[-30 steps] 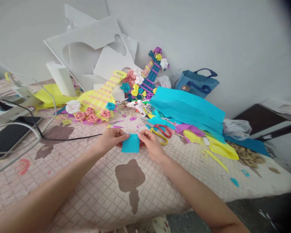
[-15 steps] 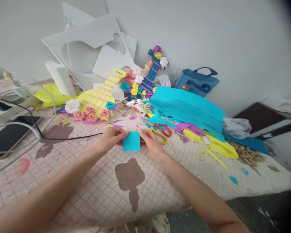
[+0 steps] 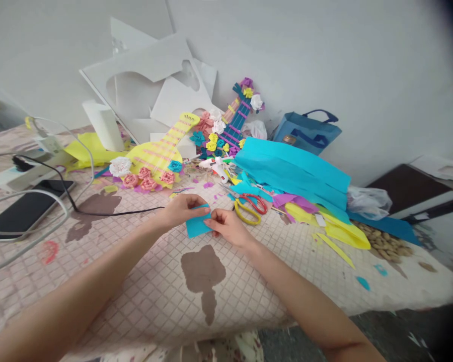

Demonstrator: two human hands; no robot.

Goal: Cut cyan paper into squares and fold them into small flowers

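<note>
Between my two hands is a small turquoise piece of crepe paper (image 3: 197, 227), tilted and held above the table. The fingers of my left hand (image 3: 181, 210) pinch it along its top edge. My right hand (image 3: 228, 225) grips its right side between thumb and fingers. Just beyond my right hand lie scissors (image 3: 248, 215) with one yellow and one red handle. A white glue gun (image 3: 217, 167) rests farther back among paper scraps. Behind my left hand lies a yellow paper guitar (image 3: 154, 156) trimmed with paper flowers.
A folded turquoise paper sheet (image 3: 290, 163) and yellow strips lie to the right, near peanuts (image 3: 385, 244). A phone (image 3: 26, 211), cables and a power strip (image 3: 30, 173) are at the left. A blue guitar (image 3: 237, 120), cut white boards (image 3: 139, 63) and a blue bag (image 3: 305, 131) stand by the wall.
The turquoise paper has turned from facing me squarely to a slant. My right hand has shifted from its top corner down to its right side. The view has moved slightly left.
</note>
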